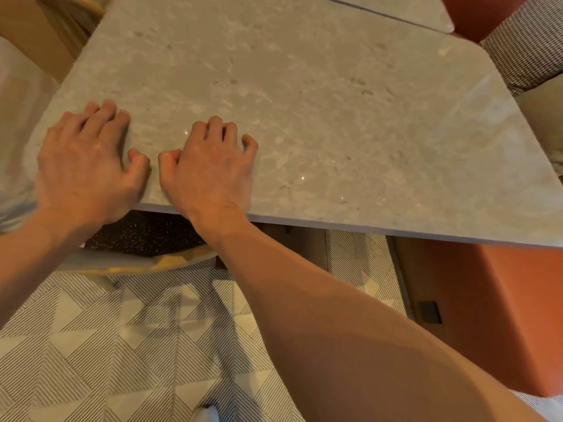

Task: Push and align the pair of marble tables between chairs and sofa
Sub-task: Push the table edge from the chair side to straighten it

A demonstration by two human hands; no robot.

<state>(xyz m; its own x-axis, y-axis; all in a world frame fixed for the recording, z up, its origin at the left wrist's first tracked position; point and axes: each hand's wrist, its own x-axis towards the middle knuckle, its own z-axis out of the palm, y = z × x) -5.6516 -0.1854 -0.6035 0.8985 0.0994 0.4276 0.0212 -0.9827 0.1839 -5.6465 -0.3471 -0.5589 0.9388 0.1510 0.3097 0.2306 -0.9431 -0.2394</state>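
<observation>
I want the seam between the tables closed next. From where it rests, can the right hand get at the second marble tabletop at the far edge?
Probably yes, with a long stretch. The right hand rests on the near grey marble tabletop, whose surface is bare up to the second marble tabletop.

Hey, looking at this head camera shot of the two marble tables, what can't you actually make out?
- Far marble table, head view: mostly cut off by the top edge.
- Near marble table base: hidden under its own top.
- Chair seat: mostly covered by the tabletop and left hand.
- Right hand: whether pressing or resting is unclear.
</observation>
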